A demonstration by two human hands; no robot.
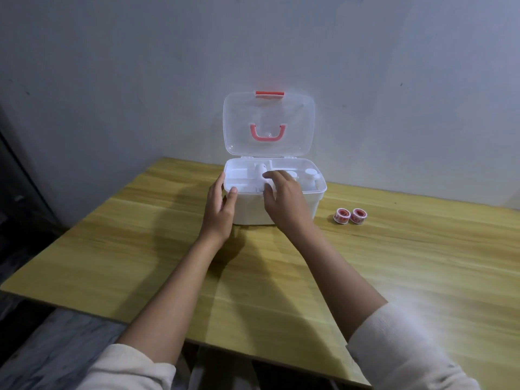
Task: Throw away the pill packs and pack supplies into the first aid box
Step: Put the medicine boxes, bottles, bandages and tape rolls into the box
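Thumb of left hand on box rim, right hand curled inside

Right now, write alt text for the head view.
An open first aid box sits on a wooden table; a person's left grip holds its front corner, the right grip reaches into its tray. Two tape rolls lie nearby.

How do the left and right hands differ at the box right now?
Left hand sits at the left front corner of the first aid box, thumb hooked over the rim; right hand reaches over the front rim near the middle. Left hand's fingers lie outside the wall; right hand's curl down inside, grip unclear. Both are at the box, neither on the tape rolls.
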